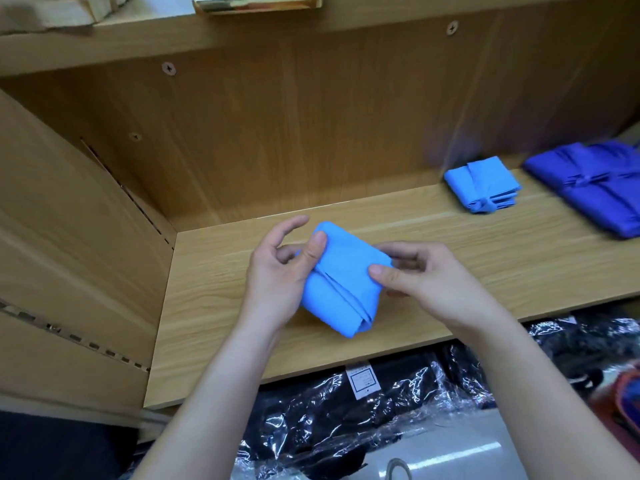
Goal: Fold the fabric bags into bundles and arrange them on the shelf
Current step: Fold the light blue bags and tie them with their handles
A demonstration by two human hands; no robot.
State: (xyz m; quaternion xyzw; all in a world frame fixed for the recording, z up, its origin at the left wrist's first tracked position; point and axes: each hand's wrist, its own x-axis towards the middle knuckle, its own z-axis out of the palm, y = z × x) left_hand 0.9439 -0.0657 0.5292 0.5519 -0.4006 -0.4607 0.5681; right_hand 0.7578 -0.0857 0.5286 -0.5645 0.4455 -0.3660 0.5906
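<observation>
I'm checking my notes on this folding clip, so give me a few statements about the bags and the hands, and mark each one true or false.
1. The left hand and the right hand both hold the light blue fabric bag. True.
2. A tied light blue bundle lies on the shelf, to the right of the hands. True.
3. The dark blue bundle lies left of the tied light blue bundle. False: it lies to its right, at the picture's edge.
4. The held bag is already knotted. False: only folded layers show, with no knot.
5. White cardboard boxes sit under the shelf. False: black items in clear plastic wrap lie there.
</observation>
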